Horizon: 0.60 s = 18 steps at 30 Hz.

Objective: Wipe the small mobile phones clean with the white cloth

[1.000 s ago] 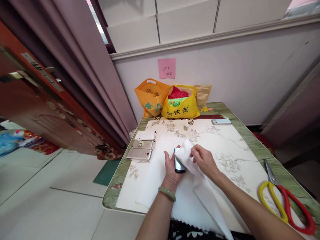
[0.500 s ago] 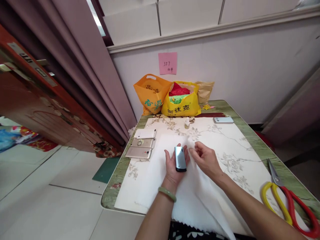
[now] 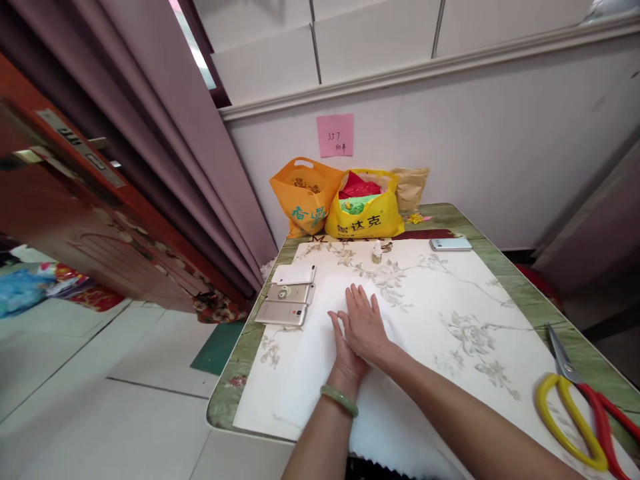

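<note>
My right hand (image 3: 366,328) lies flat, fingers stretched, across the palm of my left hand (image 3: 350,364). The left hand is turned palm up, with its thumb side showing and a green bangle (image 3: 339,400) on the wrist. A blue mobile phone lay on that palm earlier; now my right hand covers the spot and the phone is hidden. Under and around both hands spreads a white cloth (image 3: 385,430) with a zigzag edge. Whether some cloth is between the palms I cannot tell.
Left of the hands lie a white phone (image 3: 295,274), a gold phone (image 3: 300,293) and another gold phone (image 3: 280,314). A small bottle (image 3: 377,253), a silver phone (image 3: 451,245), an orange bag (image 3: 305,193) and a yellow bag (image 3: 367,223) are farther back. Scissors (image 3: 570,393) lie right.
My right hand has let go of the cloth it was pinching and moved left onto my left palm. The blue phone has gone out of sight beneath it.
</note>
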Motion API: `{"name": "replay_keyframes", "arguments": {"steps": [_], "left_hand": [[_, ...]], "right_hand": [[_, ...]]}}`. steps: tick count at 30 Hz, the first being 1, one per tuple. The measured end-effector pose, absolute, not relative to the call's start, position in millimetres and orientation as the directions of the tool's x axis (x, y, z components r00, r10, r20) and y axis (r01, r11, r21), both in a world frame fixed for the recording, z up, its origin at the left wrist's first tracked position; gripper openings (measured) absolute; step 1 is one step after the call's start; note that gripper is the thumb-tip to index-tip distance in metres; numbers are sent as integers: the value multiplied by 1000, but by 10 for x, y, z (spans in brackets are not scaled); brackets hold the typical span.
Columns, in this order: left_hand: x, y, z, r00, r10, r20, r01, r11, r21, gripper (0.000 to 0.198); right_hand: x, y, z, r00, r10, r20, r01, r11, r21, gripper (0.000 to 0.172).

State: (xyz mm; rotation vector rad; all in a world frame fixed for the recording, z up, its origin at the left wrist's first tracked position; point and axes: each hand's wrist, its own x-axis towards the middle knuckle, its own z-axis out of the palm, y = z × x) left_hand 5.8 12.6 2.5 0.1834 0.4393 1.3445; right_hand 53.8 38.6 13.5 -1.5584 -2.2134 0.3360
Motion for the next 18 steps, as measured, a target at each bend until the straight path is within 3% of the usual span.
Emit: {"name": "replay_keyframes", "arguments": {"steps": [5,12,18], "left_hand": [[59,120,45,243,937,-251,-884,321,341,85],[57,96,81,298,940,-166,-895,336,293,89],[81,44,59,333,937,-104,-904,349,247,96]], "right_hand": [[531,592,-30,-254,960,120,885,281,-372,60],[576,825,30,-107,989,100,914,137,-382,64],[594,557,-71,-155,970,190,905,216,-367,65]]}}
